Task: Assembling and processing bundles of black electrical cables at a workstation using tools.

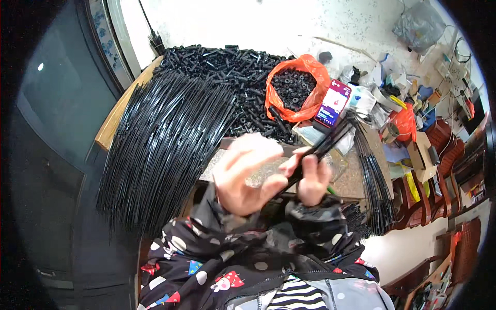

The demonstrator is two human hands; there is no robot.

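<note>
Head view, Operator: Largest item?
Tech: Glossy black rod bundle, fanned at 9 o'clock; matte tube pile at 12.
Operator: Hands?
Tech: Right hand gripping thin black rods; left hand blurred, fingers loosely curled, touching them.

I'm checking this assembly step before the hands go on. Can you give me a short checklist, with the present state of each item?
1. Right hand has a firm grip on the black rods: ok, its fingers are closed around the bundle.
2. Left hand is steady on the rods: cannot tell, it is blurred.
3. Rod ends are even: cannot tell, the hands hide the lower ends.
4. Spare rods are within reach: ok, a large fan lies to the left.
5. Small black parts are at hand: ok, there is a heap and an open orange bag behind it.
6. Phone is clear of the rods: not ok, the rod tips reach right beside it.
</note>
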